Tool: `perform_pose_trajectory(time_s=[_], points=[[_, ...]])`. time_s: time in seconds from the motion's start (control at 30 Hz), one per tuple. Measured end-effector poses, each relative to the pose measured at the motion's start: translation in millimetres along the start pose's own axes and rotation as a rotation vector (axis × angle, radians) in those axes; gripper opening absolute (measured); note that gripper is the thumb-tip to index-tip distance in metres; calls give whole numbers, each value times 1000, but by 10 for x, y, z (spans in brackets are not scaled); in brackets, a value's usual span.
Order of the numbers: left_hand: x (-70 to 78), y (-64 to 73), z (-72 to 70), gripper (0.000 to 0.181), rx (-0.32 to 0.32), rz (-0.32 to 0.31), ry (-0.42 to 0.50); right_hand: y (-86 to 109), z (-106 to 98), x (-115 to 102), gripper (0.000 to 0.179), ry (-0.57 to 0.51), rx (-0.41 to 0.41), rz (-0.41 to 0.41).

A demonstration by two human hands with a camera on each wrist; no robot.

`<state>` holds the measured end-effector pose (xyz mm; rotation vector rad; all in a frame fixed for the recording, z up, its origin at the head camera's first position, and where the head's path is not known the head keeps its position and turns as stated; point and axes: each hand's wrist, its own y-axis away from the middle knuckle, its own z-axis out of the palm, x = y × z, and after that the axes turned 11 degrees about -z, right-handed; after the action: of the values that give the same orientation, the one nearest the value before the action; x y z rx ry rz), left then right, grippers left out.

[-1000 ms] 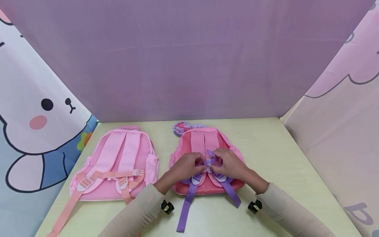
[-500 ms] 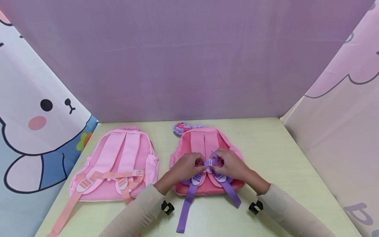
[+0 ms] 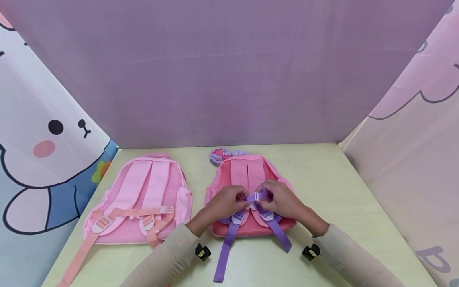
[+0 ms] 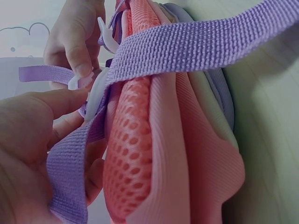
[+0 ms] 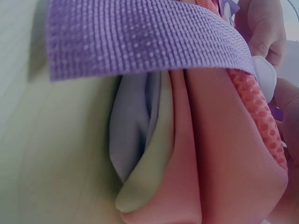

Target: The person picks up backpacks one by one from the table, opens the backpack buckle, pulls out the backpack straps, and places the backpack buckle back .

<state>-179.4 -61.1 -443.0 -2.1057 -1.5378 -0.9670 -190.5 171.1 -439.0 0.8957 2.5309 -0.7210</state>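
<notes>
A coral-pink backpack (image 3: pixel 226 175) lies with its shoulder straps facing up. Over its middle, my left hand (image 3: pixel 226 200) pinches one end of a purple chest strap (image 3: pixel 250 197). On the other side of a small white slider buckle (image 3: pixel 256 196), my right hand (image 3: pixel 281 198) pinches the strap, which loops up at the fingers. In the left wrist view, the thumb of my left hand (image 4: pixel 28 140) sits close to the small white buckle, and my right hand (image 4: pixel 74 37) comes from beyond. The right wrist view is mostly filled by a hanging purple webbing strap (image 5: pixel 140 39).
A lighter pink backpack (image 3: pixel 122 229) with peach straps (image 3: pixel 80 257) lies to the left on the pale table (image 3: pixel 322 171). Two loose purple strap tails (image 3: pixel 225 255) hang toward the front. A round purple pouch (image 3: pixel 219 156) sits behind the coral backpack. A purple panel (image 3: pixel 229 79) stands at the back.
The white slider buckle has shifted slightly right between my hands, and more purple strap shows left of it. The strap's raised loop has drawn in toward my right hand, while my left hand stays put.
</notes>
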Motion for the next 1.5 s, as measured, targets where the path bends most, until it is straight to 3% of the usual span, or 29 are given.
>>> perform_pose_trajectory(time_s=[1.5], points=[[-5, -26, 51, 14, 13, -1, -33, 130, -196, 95, 29, 4, -3, 123]])
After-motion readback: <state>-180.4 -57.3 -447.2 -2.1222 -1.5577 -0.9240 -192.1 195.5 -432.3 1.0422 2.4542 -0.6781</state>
